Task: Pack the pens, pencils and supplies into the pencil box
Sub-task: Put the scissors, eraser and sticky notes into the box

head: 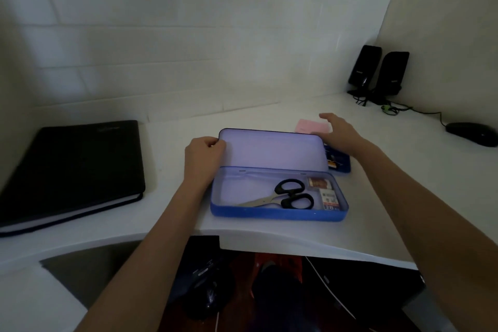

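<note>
A blue pencil box [277, 214] lies open near the desk's front edge, its lid [270, 149] standing upright. Inside lie black-handled scissors [285, 197] and two small packets [324, 193] at the right end. My left hand [203, 155] grips the lid's left edge. My right hand [341, 131] hovers behind the lid's right corner, fingers spread, holding nothing. Just beyond it lies a pink pad [310, 127]. A blue tray [339, 162] with small items sits behind the box, mostly hidden by the lid and my arm.
A black binder [72, 167] lies on the desk at the left. Two black speakers [380, 73] stand in the far right corner, with a green cable and a black mouse [473, 133] beside them. A white brick wall closes the back.
</note>
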`<state>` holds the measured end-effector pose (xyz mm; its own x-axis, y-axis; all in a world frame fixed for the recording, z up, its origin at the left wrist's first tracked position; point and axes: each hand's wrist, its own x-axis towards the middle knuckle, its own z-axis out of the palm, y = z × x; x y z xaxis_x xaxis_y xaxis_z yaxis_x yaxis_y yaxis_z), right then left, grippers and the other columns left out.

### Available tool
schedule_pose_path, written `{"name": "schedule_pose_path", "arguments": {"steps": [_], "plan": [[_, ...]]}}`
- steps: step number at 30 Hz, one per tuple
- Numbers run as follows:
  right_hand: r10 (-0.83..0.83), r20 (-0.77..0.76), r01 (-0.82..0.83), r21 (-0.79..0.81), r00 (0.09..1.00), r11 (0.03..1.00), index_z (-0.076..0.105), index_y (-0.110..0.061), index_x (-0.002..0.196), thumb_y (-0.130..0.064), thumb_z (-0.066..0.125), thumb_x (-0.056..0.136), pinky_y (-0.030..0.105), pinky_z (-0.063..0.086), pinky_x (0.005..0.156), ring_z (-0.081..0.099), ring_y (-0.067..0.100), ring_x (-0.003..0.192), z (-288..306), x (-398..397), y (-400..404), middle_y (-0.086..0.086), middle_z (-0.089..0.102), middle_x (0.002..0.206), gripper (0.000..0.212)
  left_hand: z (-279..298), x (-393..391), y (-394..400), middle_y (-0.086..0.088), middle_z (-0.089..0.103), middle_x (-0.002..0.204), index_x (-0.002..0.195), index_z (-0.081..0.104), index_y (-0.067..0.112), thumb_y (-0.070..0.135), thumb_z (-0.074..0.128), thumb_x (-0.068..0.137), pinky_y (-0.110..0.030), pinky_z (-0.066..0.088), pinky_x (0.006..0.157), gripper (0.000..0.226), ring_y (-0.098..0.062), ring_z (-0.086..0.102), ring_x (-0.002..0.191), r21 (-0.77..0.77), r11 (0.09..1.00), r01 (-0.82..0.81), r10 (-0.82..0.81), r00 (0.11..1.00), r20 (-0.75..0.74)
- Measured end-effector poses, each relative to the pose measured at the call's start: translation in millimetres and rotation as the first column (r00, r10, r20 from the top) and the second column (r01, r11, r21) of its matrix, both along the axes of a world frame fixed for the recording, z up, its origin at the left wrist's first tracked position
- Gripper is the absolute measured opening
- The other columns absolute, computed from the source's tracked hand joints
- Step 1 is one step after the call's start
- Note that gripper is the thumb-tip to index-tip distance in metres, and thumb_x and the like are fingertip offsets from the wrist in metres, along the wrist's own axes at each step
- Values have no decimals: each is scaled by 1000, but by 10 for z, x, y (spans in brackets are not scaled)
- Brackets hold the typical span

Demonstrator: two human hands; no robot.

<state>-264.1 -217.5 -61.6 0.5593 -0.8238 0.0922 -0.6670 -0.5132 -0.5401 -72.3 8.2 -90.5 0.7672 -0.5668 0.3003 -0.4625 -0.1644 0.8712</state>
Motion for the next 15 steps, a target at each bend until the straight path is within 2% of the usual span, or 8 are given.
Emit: {"name": "schedule_pose_path", "arguments": {"steps": [3,6,9,11,13,15], "plan": [[5,-114,-2,24,993,1000,21,-21,146,-36,63,83,47,26,112,29,36,136,-41,104,-188,15,27,152,77,-16,16,-18,-7,19,57,57,29,11,9,51,80,-32,15,54,32,-17,18,61,-2,1000,-7,7,999,31],[-10,-159,21,67,987,998,13,-30,147,-51,63,77,48,24,113,26,37,137,-67,147,-277,15,25,153,88,-22,10,-42,-5,17,58,58,27,12,10,51,80,-33,14,53,33,-17,16,60,17,999,-28,27,998,61],[-33,-202,40,29,979,999,21,-29,145,-65,57,59,47,26,109,28,37,135,-68,159,-266,15,32,148,100,-30,7,-65,-5,18,59,58,29,12,10,51,79,-32,15,54,31,-17,17,61,27,999,-23,21,998,54],[-38,-106,40,16,994,999,26,-27,143,-63,65,60,46,30,108,32,37,131,-79,149,-262,17,36,144,99,-27,7,-65,-6,19,58,58,29,11,10,51,79,-31,16,55,31,-17,18,61,24,999,-22,21,999,49],[-63,76,58,61,995,996,28,-25,142,-56,75,61,43,35,105,40,35,127,-98,125,-243,18,38,141,98,-22,1,-52,-6,20,57,58,29,11,10,52,79,-31,16,55,31,-17,18,60,21,1000,-20,19,999,49],[-131,287,101,117,949,988,30,-19,142,-54,74,65,38,39,100,46,31,122,-82,88,-170,16,42,139,95,-18,-14,-38,-6,20,57,58,29,11,10,51,80,-31,16,55,31,-17,18,60,15,1000,-13,12,999,38]]}}
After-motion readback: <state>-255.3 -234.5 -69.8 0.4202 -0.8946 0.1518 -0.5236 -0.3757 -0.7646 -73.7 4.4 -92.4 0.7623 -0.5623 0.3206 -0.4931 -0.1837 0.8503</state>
